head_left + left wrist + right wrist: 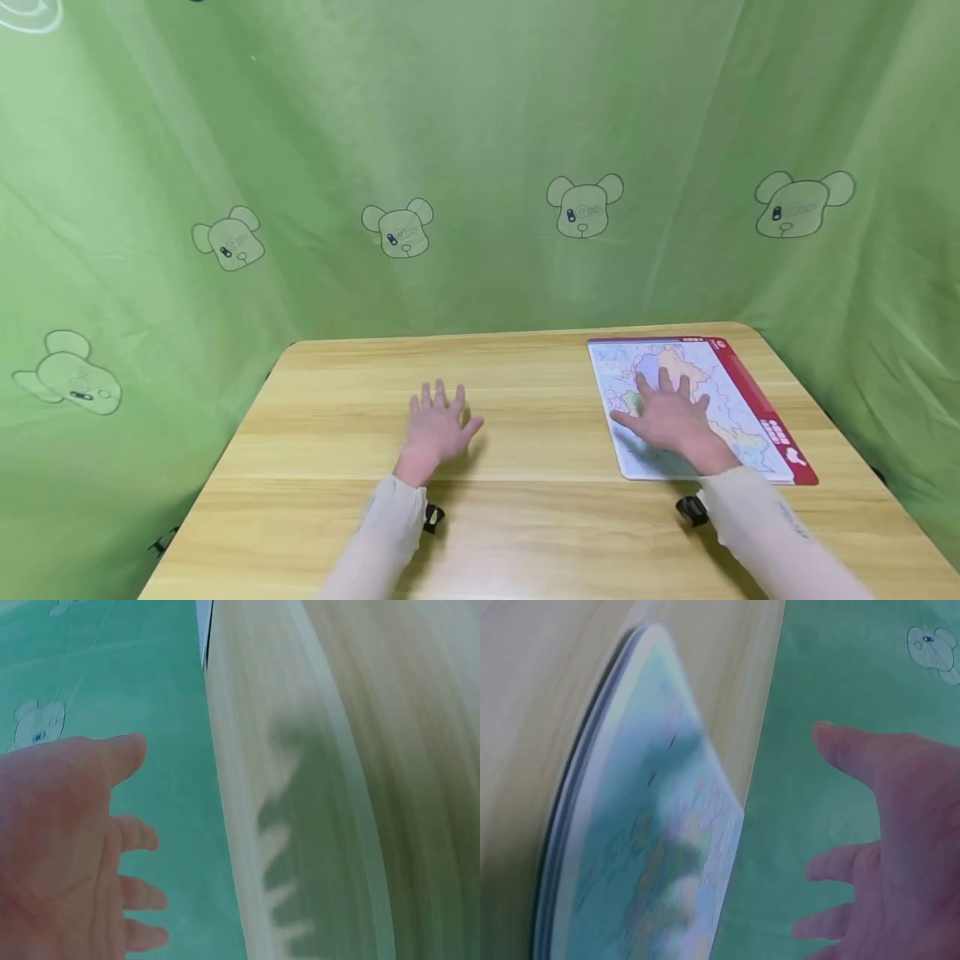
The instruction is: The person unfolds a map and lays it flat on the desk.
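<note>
A flat map board (720, 400) with a red printed border lies on the right part of the wooden table. Above it hovers my right hand (670, 419), palm down with fingers spread, holding nothing. The right wrist view shows a gap between that hand (915, 825) and the map board (652, 825), whose side looks layered. Over the bare wood left of the board is my left hand (437, 427), fingers spread too. In the left wrist view this hand (60, 847) stays apart from the tabletop and throws a shadow on it.
The wooden table (315, 433) reaches back to a green curtain (480, 150) printed with bear heads, which also hangs at both sides. Black wrist straps (433, 517) show below the pale sleeves (382, 533).
</note>
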Action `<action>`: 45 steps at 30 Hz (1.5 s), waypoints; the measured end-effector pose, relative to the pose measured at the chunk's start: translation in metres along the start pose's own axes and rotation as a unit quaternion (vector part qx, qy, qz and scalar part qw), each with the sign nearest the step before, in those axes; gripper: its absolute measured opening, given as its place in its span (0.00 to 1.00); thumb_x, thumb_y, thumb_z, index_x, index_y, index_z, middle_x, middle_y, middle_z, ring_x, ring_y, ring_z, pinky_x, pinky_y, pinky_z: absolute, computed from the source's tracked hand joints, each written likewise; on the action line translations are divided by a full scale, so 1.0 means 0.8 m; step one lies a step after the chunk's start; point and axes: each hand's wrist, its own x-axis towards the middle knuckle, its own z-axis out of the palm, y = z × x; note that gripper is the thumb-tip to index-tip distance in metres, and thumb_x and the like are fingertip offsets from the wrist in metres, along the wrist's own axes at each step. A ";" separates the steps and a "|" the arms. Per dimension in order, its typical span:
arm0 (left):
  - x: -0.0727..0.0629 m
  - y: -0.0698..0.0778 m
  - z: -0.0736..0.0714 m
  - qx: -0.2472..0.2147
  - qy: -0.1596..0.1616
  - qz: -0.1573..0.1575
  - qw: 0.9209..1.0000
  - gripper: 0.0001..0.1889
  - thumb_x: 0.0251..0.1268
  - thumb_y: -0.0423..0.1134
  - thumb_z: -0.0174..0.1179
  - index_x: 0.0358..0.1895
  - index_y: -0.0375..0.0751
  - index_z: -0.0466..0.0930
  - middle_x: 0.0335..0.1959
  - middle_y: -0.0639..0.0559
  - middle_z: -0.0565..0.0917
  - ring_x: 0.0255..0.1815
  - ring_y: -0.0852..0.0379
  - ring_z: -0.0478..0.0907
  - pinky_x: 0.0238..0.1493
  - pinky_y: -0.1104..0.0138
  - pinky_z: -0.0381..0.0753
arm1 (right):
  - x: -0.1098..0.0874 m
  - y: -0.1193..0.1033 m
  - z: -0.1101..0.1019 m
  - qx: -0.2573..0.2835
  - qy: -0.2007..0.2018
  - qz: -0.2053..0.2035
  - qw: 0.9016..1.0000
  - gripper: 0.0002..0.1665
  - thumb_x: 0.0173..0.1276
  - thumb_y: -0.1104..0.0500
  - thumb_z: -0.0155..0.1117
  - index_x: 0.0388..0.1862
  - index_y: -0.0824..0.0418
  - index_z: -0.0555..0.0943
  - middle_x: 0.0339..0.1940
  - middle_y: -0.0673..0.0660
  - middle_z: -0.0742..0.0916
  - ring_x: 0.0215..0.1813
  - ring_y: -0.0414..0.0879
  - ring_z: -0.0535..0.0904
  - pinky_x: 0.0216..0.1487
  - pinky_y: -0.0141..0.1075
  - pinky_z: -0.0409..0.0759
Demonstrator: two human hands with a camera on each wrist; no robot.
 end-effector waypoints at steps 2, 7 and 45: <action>0.004 0.011 0.003 -0.007 -0.004 0.023 1.000 0.38 0.70 0.65 0.34 0.74 0.43 0.51 0.73 0.35 0.51 0.72 0.34 0.46 0.71 0.46 0.45 | -0.003 0.011 -0.002 0.004 0.000 -0.010 1.000 0.59 0.62 0.26 0.49 0.72 0.71 0.54 0.69 0.83 0.50 0.65 0.84 0.38 0.56 0.78 0.39; 0.014 0.044 0.013 -0.026 -0.011 0.086 0.996 0.39 0.71 0.62 0.38 0.74 0.37 0.51 0.73 0.38 0.52 0.73 0.38 0.47 0.71 0.49 0.47 | -0.011 0.041 -0.005 -0.010 0.014 -0.041 0.999 0.51 0.65 0.36 0.57 0.71 0.73 0.57 0.68 0.83 0.54 0.64 0.84 0.44 0.59 0.74 0.46; 0.050 0.234 0.052 0.120 -0.068 0.234 0.962 0.42 0.63 0.74 0.25 0.76 0.56 0.40 0.77 0.54 0.43 0.75 0.54 0.42 0.72 0.61 0.49 | -0.060 0.178 0.000 0.044 -0.018 -0.190 0.981 0.53 0.50 0.38 0.71 0.67 0.68 0.68 0.64 0.80 0.64 0.62 0.79 0.58 0.54 0.71 0.60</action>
